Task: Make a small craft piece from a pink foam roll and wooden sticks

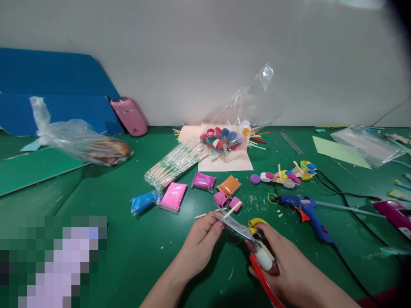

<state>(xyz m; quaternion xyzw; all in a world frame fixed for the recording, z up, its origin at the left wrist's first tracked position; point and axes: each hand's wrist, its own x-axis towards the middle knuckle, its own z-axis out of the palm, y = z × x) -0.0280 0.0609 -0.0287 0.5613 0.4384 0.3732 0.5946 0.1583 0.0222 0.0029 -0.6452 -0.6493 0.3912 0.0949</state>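
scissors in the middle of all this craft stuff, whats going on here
A person grips the scissors in the right hand, while the left hand holds a short pale stick at the blades. Beyond the hands, coloured packets lie on the green table. A blue glue gun lies to the right, just in front of a cluster of coloured caps and sticks.
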